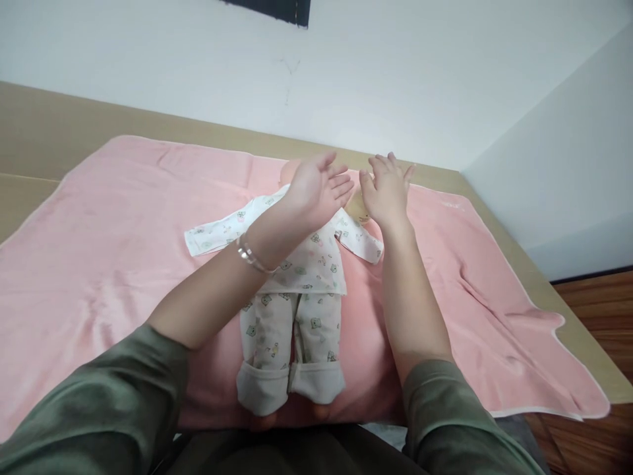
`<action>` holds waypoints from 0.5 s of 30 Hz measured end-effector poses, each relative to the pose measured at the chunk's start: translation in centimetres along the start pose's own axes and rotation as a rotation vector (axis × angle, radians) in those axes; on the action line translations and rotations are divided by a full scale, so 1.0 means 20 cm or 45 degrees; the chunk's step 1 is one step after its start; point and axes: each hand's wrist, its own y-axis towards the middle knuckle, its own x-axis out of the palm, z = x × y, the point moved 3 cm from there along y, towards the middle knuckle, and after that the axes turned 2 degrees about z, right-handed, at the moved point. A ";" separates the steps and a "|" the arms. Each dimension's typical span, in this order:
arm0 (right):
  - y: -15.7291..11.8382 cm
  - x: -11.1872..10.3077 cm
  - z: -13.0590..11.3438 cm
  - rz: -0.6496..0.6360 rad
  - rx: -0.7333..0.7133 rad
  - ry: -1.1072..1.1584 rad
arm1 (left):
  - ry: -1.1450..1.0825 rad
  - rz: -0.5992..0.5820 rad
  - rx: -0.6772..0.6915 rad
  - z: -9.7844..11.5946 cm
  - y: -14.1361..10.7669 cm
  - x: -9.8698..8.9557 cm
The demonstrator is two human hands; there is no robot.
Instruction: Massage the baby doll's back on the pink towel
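Note:
A doll in a white printed top [316,264] and matching trousers [270,330] with turned-up cuffs lies on a pink blanket [123,264]. Its head [289,173] is mostly hidden behind my left hand [319,191]. That hand hovers over the doll's upper body, palm turned up and fingers spread, with a silver bracelet at the wrist. To its right, my right hand [387,191] is raised with fingers apart and holds nothing. Just beside it, a tan, rounded item [357,208] shows between the hands, partly covered; I cannot tell what it is.
Under the blanket is a light wooden tabletop [44,125] with its back edge against a white wall [148,66]. A dark panel [277,8] hangs at the top. Brown wood [598,310] shows beyond the table's right edge.

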 end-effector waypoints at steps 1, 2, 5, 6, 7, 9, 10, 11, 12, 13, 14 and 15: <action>-0.01 -0.01 -0.03 -0.012 0.002 -0.013 | 0.056 0.011 -0.009 0.00 -0.06 -0.03; -0.02 -0.03 -0.08 -0.023 -0.011 -0.017 | 0.114 0.017 -0.038 0.00 -0.12 -0.05; -0.10 -0.07 -0.29 -0.017 -0.143 0.093 | 0.332 -0.094 -0.088 0.00 -0.26 -0.07; -0.15 -0.09 -0.37 0.005 -0.193 0.180 | 0.435 -0.157 -0.042 0.00 -0.30 -0.07; -0.19 -0.12 -0.46 0.022 -0.235 0.276 | 0.555 -0.215 0.042 0.02 -0.35 -0.06; -0.30 -0.17 -0.60 0.022 -0.293 0.461 | 0.819 -0.295 0.273 0.07 -0.43 -0.04; -0.36 -0.20 -0.66 0.043 -0.309 0.529 | 0.946 -0.317 0.388 0.09 -0.47 -0.04; -0.42 -0.24 -0.71 0.055 -0.327 0.567 | 1.066 -0.327 0.488 0.12 -0.51 -0.04; -0.47 -0.27 -0.76 0.070 -0.362 0.580 | 1.179 -0.323 0.573 0.14 -0.54 -0.05; -0.52 -0.31 -0.80 0.083 -0.414 0.575 | 1.291 -0.295 0.649 0.16 -0.55 -0.07; -0.57 -0.35 -0.84 0.085 -0.481 0.555 | 1.424 -0.234 0.745 0.17 -0.56 -0.08; -0.60 -0.38 -0.88 0.074 -0.542 0.523 | 1.562 -0.152 0.855 0.17 -0.56 -0.10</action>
